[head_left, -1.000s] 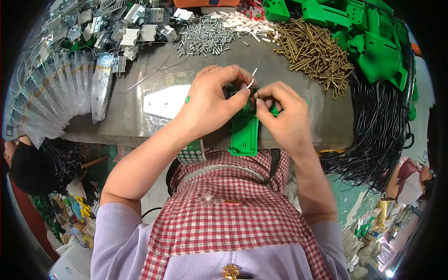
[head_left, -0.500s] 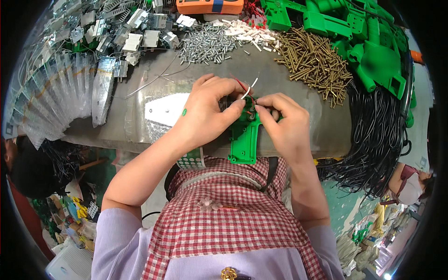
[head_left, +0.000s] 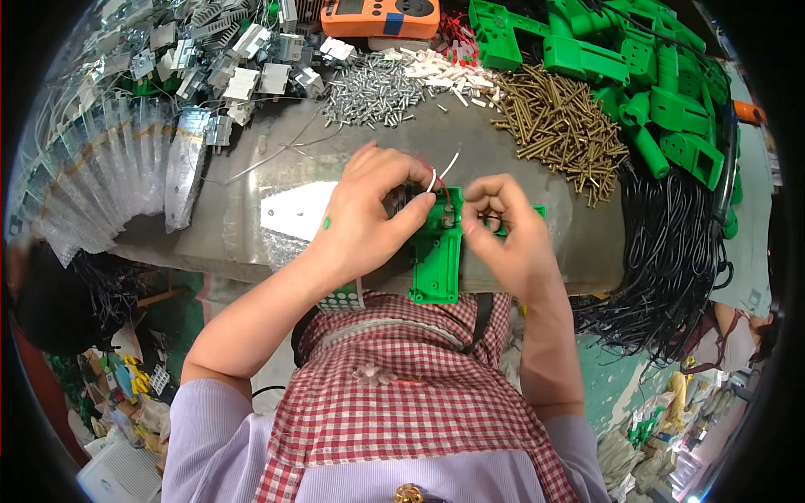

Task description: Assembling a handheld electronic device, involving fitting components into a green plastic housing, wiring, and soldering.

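A green plastic housing [head_left: 435, 264] rests at the table's near edge, with its hollow inside facing up. My left hand [head_left: 365, 205] reaches over its upper left, thumb and forefinger closed on the wires. A white wire end [head_left: 450, 165] sticks up past these fingertips, and a thin red wire [head_left: 443, 181] runs down into the housing. Close beside the housing's upper right is my right hand [head_left: 511, 226], its fingers curled together and slightly blurred. What it pinches, if anything, is hidden. Green plastic [head_left: 538, 211] shows just beyond that hand.
Silver screws [head_left: 373, 90], white sleeves [head_left: 449, 74] and brass screws [head_left: 562, 126] lie in piles at the back. Green housings [head_left: 662, 92] and black cables [head_left: 671, 251] are on the right. Metal parts [head_left: 243, 82], clear bags [head_left: 126, 168] and a white plate [head_left: 293, 210] sit left; an orange meter [head_left: 380, 18] stands behind.
My right hand has drawn away to the right from the wires, uncovering more of the housing's top. My left hand stays at the wires. The view has shifted slightly.
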{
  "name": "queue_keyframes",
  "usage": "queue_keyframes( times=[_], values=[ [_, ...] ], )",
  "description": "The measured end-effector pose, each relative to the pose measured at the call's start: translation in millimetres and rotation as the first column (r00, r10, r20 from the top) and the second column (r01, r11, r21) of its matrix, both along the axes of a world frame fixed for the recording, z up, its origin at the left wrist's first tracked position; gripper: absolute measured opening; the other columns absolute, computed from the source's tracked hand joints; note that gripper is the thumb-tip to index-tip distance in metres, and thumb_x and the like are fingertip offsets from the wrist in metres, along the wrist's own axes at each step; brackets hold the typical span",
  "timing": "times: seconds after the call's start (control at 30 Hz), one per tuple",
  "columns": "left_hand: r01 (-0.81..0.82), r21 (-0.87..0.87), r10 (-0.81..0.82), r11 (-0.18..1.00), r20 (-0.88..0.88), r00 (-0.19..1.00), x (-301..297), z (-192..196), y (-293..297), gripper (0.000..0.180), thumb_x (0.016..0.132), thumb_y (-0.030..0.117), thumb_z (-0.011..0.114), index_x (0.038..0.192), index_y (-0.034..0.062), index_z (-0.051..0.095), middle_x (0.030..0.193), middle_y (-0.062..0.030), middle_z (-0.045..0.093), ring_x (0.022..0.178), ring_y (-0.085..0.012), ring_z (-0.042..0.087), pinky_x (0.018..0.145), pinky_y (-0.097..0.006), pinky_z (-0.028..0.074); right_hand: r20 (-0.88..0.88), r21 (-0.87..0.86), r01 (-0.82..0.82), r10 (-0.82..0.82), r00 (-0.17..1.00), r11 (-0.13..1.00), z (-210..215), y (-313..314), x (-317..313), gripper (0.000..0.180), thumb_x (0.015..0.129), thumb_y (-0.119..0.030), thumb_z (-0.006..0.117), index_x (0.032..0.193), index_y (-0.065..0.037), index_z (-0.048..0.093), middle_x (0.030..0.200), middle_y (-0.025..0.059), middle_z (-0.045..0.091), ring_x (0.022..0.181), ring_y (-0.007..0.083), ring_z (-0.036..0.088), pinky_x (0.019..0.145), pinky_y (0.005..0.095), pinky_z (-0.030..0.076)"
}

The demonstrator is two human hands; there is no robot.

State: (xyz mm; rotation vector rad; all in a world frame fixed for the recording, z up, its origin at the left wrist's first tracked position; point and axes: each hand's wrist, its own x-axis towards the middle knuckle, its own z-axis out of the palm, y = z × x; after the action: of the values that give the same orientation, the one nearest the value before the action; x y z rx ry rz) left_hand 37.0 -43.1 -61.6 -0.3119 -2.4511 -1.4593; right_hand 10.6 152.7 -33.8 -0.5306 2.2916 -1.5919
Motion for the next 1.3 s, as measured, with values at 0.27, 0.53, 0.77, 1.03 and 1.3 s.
queue_keyframes(
  times=[0.27, 0.53, 0.77, 1.03, 1.3],
  values=[
    [0.322, -0.458, -0.473, 0.829, -0.264, 0.841, 41, -5, -2, 0.013, 0.075, 0.010, 0.069, 0.088, 0.0098, 0.066, 0.083, -0.0018, 0.060, 0.084, -0.0197, 0.057, 0.073, -0.037, 0.045, -0.050, -0.007, 0.079, -0.080, 0.996, 0.997, -6, -8, -1, 0.012, 0.088, -0.006, 0.061, 0.097, 0.001, 0.061, 0.078, 0.0106, 0.066, 0.071, 0.0162, 0.065, 0.064, 0.0280, 0.050],
    [0.169, -0.264, -0.114, 0.950, 0.210, 0.971, -46, 27, -4, 0.018, 0.081, 0.011, 0.068, 0.097, 0.0013, 0.067, 0.091, -0.0113, 0.061, 0.082, -0.0259, 0.060, 0.073, -0.035, 0.048, -0.143, -0.024, 0.116, -0.118, 0.983, 0.993, -4, -9, -2, 0.009, 0.082, -0.007, 0.067, 0.087, 0.000, 0.065, 0.077, 0.0089, 0.067, 0.072, 0.0183, 0.063, 0.068, 0.0299, 0.049],
    [0.032, 0.266, -0.166, 0.964, 0.498, 0.851, -27, 37, -13, 0.013, 0.086, 0.004, 0.065, 0.096, -0.0026, 0.068, 0.086, -0.0039, 0.067, 0.072, -0.0085, 0.058, 0.066, -0.024, 0.050, -0.165, 0.057, 0.193, -0.182, 0.969, 0.979, -9, -26, -7, 0.015, 0.077, -0.020, 0.074, 0.082, -0.007, 0.069, 0.078, 0.0046, 0.065, 0.079, 0.0239, 0.057, 0.081, 0.0351, 0.039],
    [-0.037, 0.462, -0.218, 0.886, 0.487, 0.846, -25, 30, -11, 0.016, 0.088, 0.007, 0.066, 0.099, -0.0042, 0.065, 0.086, -0.0050, 0.066, 0.073, -0.0090, 0.060, 0.067, -0.023, 0.052, -0.235, 0.117, 0.131, -0.101, 0.967, 0.984, -10, -28, -14, 0.014, 0.086, -0.022, 0.066, 0.082, -0.008, 0.067, 0.068, 0.0017, 0.060, 0.070, 0.0194, 0.055, 0.078, 0.0334, 0.037],
    [-0.044, 0.478, -0.221, 0.877, 0.484, 0.846, -26, 26, -12, 0.013, 0.088, 0.007, 0.066, 0.096, -0.0030, 0.065, 0.086, -0.0043, 0.065, 0.072, -0.0085, 0.060, 0.066, -0.023, 0.051, -0.277, 0.142, 0.124, -0.081, 0.958, 0.982, -15, -27, -13, 0.015, 0.084, -0.022, 0.068, 0.081, -0.007, 0.067, 0.072, 0.0037, 0.060, 0.071, 0.0221, 0.055, 0.077, 0.0334, 0.037]
  ],
)
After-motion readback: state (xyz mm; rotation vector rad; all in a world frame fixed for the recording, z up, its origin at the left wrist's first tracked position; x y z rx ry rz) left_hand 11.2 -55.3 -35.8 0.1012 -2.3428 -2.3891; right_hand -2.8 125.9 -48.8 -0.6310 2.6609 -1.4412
